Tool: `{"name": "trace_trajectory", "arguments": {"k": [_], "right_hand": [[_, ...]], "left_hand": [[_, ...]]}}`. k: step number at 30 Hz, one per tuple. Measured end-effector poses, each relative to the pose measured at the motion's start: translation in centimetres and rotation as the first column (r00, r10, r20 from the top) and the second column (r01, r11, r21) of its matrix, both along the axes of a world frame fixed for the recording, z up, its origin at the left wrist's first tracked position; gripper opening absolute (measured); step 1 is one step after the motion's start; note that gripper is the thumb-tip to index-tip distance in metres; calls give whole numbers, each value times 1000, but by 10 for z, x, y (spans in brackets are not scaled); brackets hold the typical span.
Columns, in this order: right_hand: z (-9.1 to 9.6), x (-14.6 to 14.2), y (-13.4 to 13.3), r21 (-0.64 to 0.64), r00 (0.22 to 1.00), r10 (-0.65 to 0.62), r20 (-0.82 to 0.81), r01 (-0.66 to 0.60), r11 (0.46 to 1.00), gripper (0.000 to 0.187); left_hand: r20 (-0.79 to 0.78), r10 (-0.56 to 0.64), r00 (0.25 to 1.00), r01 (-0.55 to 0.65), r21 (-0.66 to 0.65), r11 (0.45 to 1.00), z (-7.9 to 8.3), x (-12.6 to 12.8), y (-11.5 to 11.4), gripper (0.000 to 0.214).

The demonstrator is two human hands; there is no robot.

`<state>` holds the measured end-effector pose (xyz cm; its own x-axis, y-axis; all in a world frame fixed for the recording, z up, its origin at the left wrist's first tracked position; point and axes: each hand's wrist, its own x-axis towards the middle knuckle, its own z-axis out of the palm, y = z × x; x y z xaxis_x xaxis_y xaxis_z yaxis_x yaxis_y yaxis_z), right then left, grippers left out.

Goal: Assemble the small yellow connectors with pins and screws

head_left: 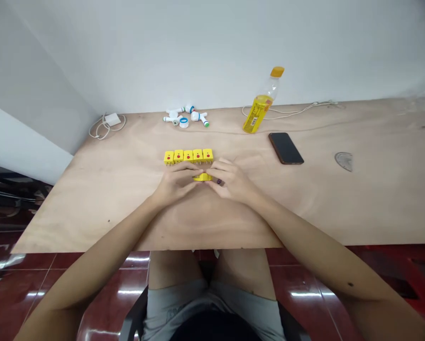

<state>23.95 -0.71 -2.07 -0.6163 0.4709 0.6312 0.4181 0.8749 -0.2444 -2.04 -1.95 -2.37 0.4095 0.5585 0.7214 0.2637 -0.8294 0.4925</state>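
Note:
Between my two hands, just above or on the wooden table, is a small yellow plug-like block [203, 177]. My left hand [177, 180] pinches it from the left, and my right hand [230, 179] grips its right side with the fingertips. Fingers cover part of it. Right behind my hands stands a row of several yellow plug adapters [188, 155], each with a red dot on its face and metal pins at the front. My left fingers are close to the front of that row.
White pipe-like fittings [184, 117] with blue and green ends lie near the wall. A bottle of yellow drink [258, 111], a phone [286, 148] and a half-round metal piece [343, 161] are on the right. A white charger with cable [112, 119] lies at the back left.

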Motion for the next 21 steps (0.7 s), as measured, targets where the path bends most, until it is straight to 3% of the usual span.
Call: {"name": "trace_trajectory", "arguments": {"k": [4, 15, 19, 21], "right_hand": [[1, 0, -2, 26, 999, -4, 52, 3, 1000, 13], [-8, 6, -2, 69, 989, 35, 143, -45, 997, 14], [-6, 8, 0, -57, 990, 111, 82, -106, 993, 18], [-1, 13, 5, -126, 999, 44, 15, -42, 991, 22]], "left_hand": [[-1, 13, 1000, -13, 19, 1000, -2, -1, -1, 26], [-34, -16, 999, 7, -250, 968, -10, 2, -1, 20], [-33, -41, 999, 27, -341, 940, -10, 1, -3, 16], [-48, -49, 998, 29, -359, 933, -11, 0, -3, 18]]}}
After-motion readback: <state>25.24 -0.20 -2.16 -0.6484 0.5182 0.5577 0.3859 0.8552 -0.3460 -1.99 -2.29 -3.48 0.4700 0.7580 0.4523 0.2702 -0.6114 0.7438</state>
